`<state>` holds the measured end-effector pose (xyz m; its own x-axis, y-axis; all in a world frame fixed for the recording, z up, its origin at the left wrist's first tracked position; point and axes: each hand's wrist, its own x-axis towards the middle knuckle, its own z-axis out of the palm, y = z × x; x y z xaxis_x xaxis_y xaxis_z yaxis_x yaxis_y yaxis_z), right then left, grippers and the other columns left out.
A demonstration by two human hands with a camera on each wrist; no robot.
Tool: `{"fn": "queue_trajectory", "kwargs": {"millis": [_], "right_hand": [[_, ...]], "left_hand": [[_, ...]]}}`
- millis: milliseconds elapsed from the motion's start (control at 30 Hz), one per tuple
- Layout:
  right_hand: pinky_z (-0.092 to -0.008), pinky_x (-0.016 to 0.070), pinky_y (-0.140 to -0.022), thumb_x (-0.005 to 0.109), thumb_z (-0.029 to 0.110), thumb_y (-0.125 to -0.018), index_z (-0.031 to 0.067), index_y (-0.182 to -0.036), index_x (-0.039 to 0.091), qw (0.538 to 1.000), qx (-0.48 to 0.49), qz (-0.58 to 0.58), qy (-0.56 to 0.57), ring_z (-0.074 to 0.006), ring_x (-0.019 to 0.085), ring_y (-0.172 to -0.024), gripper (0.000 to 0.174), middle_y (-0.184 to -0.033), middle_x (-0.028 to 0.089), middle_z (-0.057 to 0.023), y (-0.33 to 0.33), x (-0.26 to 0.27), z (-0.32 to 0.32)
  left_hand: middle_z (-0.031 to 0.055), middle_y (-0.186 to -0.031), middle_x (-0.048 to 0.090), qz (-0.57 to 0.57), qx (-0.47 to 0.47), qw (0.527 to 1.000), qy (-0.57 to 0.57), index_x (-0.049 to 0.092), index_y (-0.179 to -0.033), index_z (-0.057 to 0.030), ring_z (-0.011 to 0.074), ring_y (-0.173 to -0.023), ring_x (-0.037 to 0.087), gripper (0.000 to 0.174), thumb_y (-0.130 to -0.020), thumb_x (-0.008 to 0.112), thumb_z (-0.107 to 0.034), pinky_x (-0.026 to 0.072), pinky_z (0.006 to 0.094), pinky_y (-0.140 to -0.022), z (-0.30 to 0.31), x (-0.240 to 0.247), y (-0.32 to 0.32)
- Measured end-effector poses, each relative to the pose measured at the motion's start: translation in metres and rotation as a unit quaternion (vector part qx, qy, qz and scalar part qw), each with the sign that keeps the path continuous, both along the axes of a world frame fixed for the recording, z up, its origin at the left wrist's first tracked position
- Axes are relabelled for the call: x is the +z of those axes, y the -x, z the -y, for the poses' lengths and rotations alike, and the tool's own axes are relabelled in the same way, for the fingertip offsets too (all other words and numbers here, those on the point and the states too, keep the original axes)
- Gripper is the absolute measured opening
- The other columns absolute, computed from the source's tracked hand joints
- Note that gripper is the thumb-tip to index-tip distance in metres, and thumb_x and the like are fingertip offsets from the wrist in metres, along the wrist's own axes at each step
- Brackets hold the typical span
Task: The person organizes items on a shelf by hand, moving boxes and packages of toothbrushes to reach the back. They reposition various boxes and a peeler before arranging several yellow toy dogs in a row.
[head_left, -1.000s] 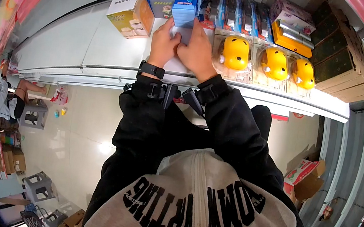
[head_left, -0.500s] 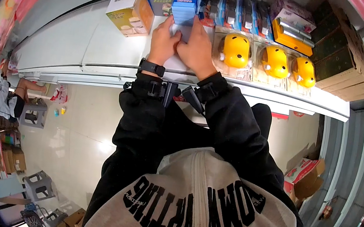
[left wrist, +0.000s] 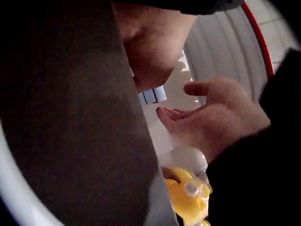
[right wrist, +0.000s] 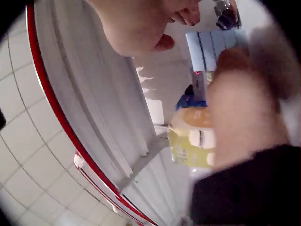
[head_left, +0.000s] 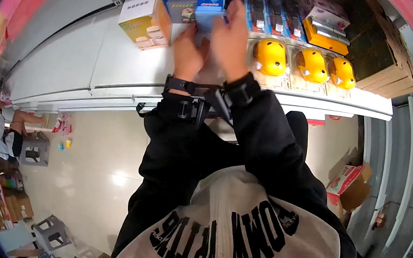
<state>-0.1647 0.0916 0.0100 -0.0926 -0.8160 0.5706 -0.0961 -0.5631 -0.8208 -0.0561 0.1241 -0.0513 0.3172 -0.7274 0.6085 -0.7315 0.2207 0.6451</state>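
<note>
A row of small blue boxes (head_left: 211, 0) with a cartoon print stands on the white shelf, its pale-blue ends facing me. My left hand (head_left: 188, 56) is at the row's near left corner; in the right wrist view its thumb overlaps the pale-blue ends (right wrist: 203, 51). Blurred, my right hand (head_left: 231, 41) is raised at the row's right side with its fingers extended. The left wrist view shows the right hand (left wrist: 211, 115) with thumb and fingers apart and nothing between them. Grey boxes marked PEELER (head_left: 182, 8) are just left of the row.
A yellow-green carton (head_left: 147, 19) stands to the left. Yellow dog-shaped items (head_left: 271, 57) in clear packs lie to the right, with blister packs (head_left: 278, 16) behind them. Brown cartons (head_left: 382, 58) fill the right end. A seated person (head_left: 2, 136) is far left.
My right hand has lifted away from the near end of the blue boxes and moved forward along their right side. The left hand stays close to the row. The head view has shifted slightly.
</note>
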Motion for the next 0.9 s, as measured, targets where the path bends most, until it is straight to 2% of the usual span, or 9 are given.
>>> {"fn": "queue_trajectory", "kwargs": {"millis": [167,200,333,467,533,633,733,833,900], "right_hand": [[-0.0393,0.0416,-0.097,0.051,0.031,-0.091,-0.0049,-0.12,0.058,0.995,-0.048,0.046,-0.081,-0.0382,0.057,-0.113,0.047,-0.12,0.061,-0.0265,-0.015,0.039,0.06],[-0.0396,0.0403,-0.098,0.046,0.029,-0.094,-0.0038,-0.121,0.058,0.967,-0.103,-0.229,0.049,-0.0389,0.056,-0.114,0.045,-0.122,0.059,-0.0273,-0.008,0.019,0.093],[-0.0302,0.0413,-0.093,0.044,0.035,-0.098,0.0021,-0.133,0.053,0.977,0.112,0.014,-0.178,-0.0216,0.056,-0.104,0.05,-0.121,0.06,-0.0139,-0.017,0.018,0.13],[-0.0311,0.0442,-0.092,0.045,0.037,-0.098,0.0023,-0.137,0.049,0.949,0.14,0.067,-0.275,-0.0223,0.059,-0.106,0.052,-0.123,0.06,-0.0149,-0.023,0.023,0.136],[-0.0307,0.046,-0.09,0.044,0.036,-0.099,0.0024,-0.136,0.05,0.969,0.161,0.004,-0.186,-0.0215,0.06,-0.105,0.051,-0.123,0.061,-0.0141,-0.025,0.006,0.158],[-0.0352,0.0451,-0.092,0.04,0.034,-0.099,0.0059,-0.135,0.051,0.98,0.159,-0.041,-0.116,-0.0286,0.058,-0.107,0.046,-0.125,0.058,-0.0164,-0.03,-0.011,0.166],[-0.0469,0.0396,-0.102,0.032,0.033,-0.099,0.0137,-0.135,0.049,0.976,0.152,-0.095,-0.121,-0.0464,0.05,-0.119,0.045,-0.135,0.05,-0.0241,-0.031,-0.007,0.168],[-0.047,0.0397,-0.103,0.032,0.032,-0.099,0.0155,-0.138,0.046,0.973,0.111,-0.178,-0.099,-0.0453,0.051,-0.119,0.045,-0.136,0.05,-0.0227,-0.031,0.014,0.158],[-0.0465,0.0394,-0.103,0.031,0.032,-0.099,0.0161,-0.14,0.044,0.961,0.071,-0.266,-0.001,-0.0442,0.051,-0.12,0.046,-0.137,0.049,-0.0215,-0.027,0.005,0.159]], "left_hand": [[0.0276,-0.103,0.064,-0.008,0.01,1.0,0.023,0.058,-0.115,0.006,0.0442,-0.095,0.06,0.047,-0.074,0.065,-0.015,0.0473,0.0496,-0.085,-0.009,0.015,0.007],[0.0275,-0.102,0.064,-0.004,0.017,1.0,-0.015,0.057,-0.117,0.0064,0.0435,-0.096,0.06,0.049,-0.073,0.066,-0.014,0.047,0.0488,-0.086,-0.01,0.016,0.006],[0.0259,-0.105,0.063,0.018,0.04,0.999,-0.023,0.055,-0.121,0.0067,0.0415,-0.102,0.058,0.054,-0.072,0.066,-0.012,0.0433,0.0468,-0.093,-0.012,0.022,0.009],[0.0249,-0.112,0.061,0.012,0.066,0.997,-0.048,0.054,-0.123,0.0069,0.0389,-0.109,0.056,0.056,-0.071,0.067,-0.011,0.0408,0.0446,-0.096,-0.008,0.017,0.011],[0.025,-0.112,0.061,0.001,0.049,0.998,-0.042,0.053,-0.123,0.0071,0.0388,-0.109,0.055,0.057,-0.071,0.067,-0.011,0.0401,0.0441,-0.097,-0.006,0.016,0.009],[0.0249,-0.113,0.061,-0.002,0.045,0.998,-0.044,0.053,-0.124,0.0076,0.0385,-0.111,0.055,0.057,-0.072,0.067,-0.011,0.0391,0.0444,-0.098,-0.009,0.019,0.01],[0.0248,-0.113,0.061,0.002,0.052,0.997,-0.062,0.052,-0.125,0.0079,0.0379,-0.112,0.054,0.057,-0.072,0.066,-0.01,0.0384,0.0447,-0.099,-0.011,0.023,0.011],[0.025,-0.114,0.06,0.004,0.053,0.997,-0.057,0.051,-0.126,0.008,0.0375,-0.113,0.054,0.057,-0.073,0.065,-0.01,0.0376,0.0448,-0.099,-0.007,0.023,0.011],[0.0251,-0.115,0.06,0.0,0.053,0.997,-0.06,0.05,-0.126,0.008,0.0373,-0.113,0.053,0.057,-0.073,0.065,-0.009,0.0372,0.0448,-0.1,-0.01,0.024,0.012]]}}
